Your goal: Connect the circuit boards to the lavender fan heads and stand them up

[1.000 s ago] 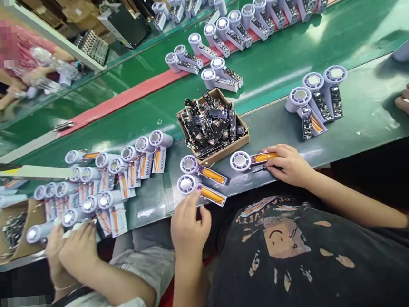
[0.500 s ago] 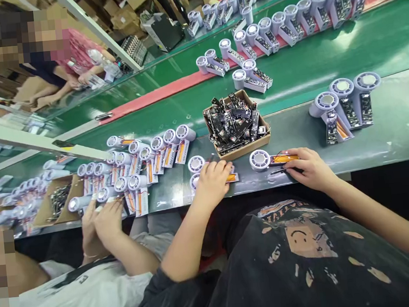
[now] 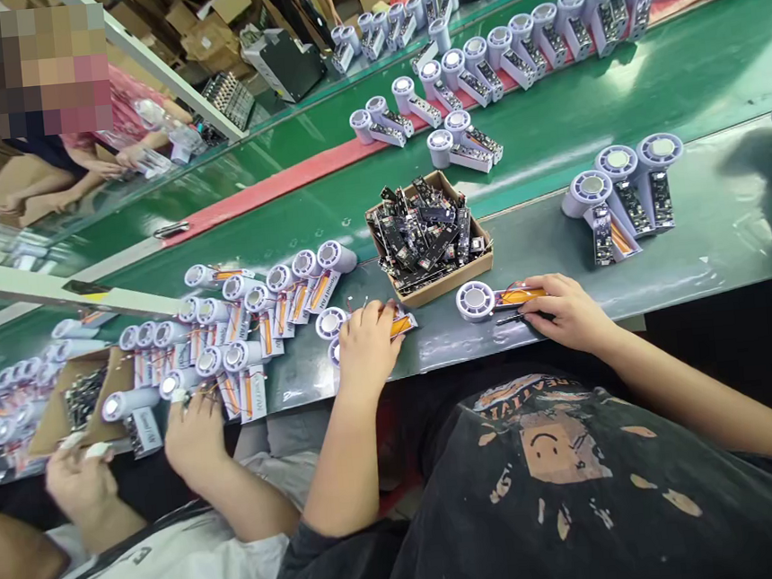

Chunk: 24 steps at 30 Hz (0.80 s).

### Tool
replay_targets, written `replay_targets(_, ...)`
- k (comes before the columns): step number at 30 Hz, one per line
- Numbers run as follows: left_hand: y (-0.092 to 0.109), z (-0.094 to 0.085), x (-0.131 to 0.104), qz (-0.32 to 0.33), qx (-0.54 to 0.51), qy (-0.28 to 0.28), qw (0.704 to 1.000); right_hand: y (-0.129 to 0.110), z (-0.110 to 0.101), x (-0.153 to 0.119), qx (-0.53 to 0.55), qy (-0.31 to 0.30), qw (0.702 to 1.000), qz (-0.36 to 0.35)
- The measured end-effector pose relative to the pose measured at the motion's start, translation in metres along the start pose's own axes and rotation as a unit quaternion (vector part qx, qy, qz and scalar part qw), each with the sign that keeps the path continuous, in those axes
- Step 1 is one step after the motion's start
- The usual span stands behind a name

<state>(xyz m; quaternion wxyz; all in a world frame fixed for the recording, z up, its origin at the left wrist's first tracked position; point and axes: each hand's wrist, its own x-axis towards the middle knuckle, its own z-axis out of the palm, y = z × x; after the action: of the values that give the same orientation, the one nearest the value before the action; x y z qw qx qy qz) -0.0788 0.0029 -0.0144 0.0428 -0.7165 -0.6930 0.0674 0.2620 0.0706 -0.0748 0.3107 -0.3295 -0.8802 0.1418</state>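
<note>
My left hand is closed over a pale purple handheld fan, whose orange battery shows beyond my fingers. A second round fan head sticks out behind that hand. My right hand pinches a thin black tool, probably tweezers, its tip pointing left. Those fingers also rest at the handle end of another open handheld fan, which lies flat with its orange battery exposed. Just behind both hands stands a cardboard box full of black circuit boards.
To the right stand three fans with circuit boards fitted. Several more fans line the red strip on the green conveyor. At left, a co-worker's hands are among clustered fans; another person works across the belt.
The view has shifted slightly. My left hand and the fans under it have slid left, away from the fan at my right hand. The co-worker's hands have moved apart.
</note>
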Motion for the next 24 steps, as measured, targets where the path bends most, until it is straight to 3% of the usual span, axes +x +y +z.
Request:
replay_targets(2,0.008,-0.005,-0.005,0.002,-0.023,0.034,0.999,0.0,0.0,-0.001,-0.004,0.002,1.0,0.003)
replay_targets(4,0.02,-0.013,-0.012,0.03,-0.069,0.104,0.992,-0.002,0.0,-0.001,-0.01,0.006,1.0,0.002)
replay_targets(7,0.049,-0.022,-0.02,0.148,-0.214,0.184,0.948,-0.01,0.0,0.001,-0.026,0.002,1.0,-0.013)
replay_targets(9,0.068,-0.02,-0.02,0.205,-0.244,0.19,0.929,-0.017,0.002,0.002,-0.027,-0.017,0.999,-0.014)
replay_targets(14,0.09,0.0,-0.008,0.196,-0.175,0.182,0.948,-0.034,0.011,0.002,0.03,-0.037,0.999,0.003)
replay_targets(18,0.088,0.002,-0.009,0.168,-0.193,0.214,0.943,-0.042,0.001,0.005,0.096,0.056,0.993,0.026)
replay_targets(21,0.09,-0.004,-0.018,0.177,-0.312,0.227,0.906,-0.05,-0.013,0.013,0.08,0.098,0.992,-0.019)
replay_targets(24,0.093,-0.008,-0.026,0.171,-0.482,0.135,0.849,-0.06,-0.019,0.022,-0.002,0.04,0.992,-0.116)
